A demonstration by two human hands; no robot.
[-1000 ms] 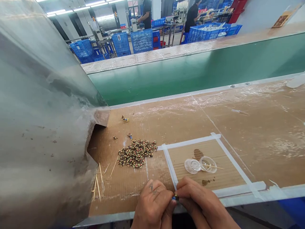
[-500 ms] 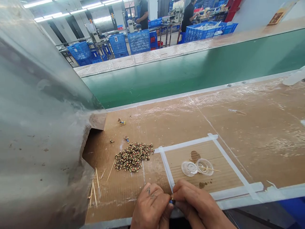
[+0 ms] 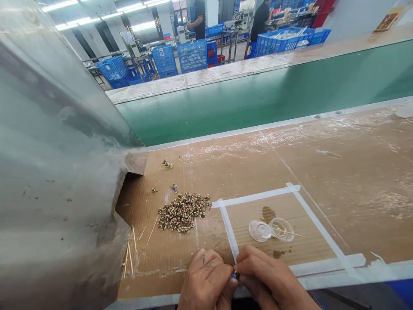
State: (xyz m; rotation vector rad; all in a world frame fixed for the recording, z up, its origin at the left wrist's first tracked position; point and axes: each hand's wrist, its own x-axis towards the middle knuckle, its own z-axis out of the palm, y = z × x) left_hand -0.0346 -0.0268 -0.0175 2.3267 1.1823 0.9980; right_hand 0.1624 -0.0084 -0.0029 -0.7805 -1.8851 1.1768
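Note:
My left hand [image 3: 206,282] and my right hand [image 3: 269,280] meet at the near edge of the cardboard-covered bench [image 3: 338,172]. Both pinch one tiny blue and brown part [image 3: 235,274] between their fingertips. A pile of several similar small brown parts [image 3: 182,212] lies just beyond my left hand. Inside a square marked in white tape [image 3: 258,196] sit a small clear cup [image 3: 282,229] with a toothpick in it and its clear lid [image 3: 260,230], just past my right hand.
Loose toothpicks [image 3: 132,247] lie at the left by a large grey plastic sheet [image 3: 54,181]. Two or three stray parts [image 3: 167,164] sit farther back. A green conveyor belt [image 3: 258,97] runs behind the bench. Blue crates [image 3: 192,54] and standing people [image 3: 261,19] fill the background.
Both hands have stayed together on the small part at the bench edge. The view has only shifted slightly.

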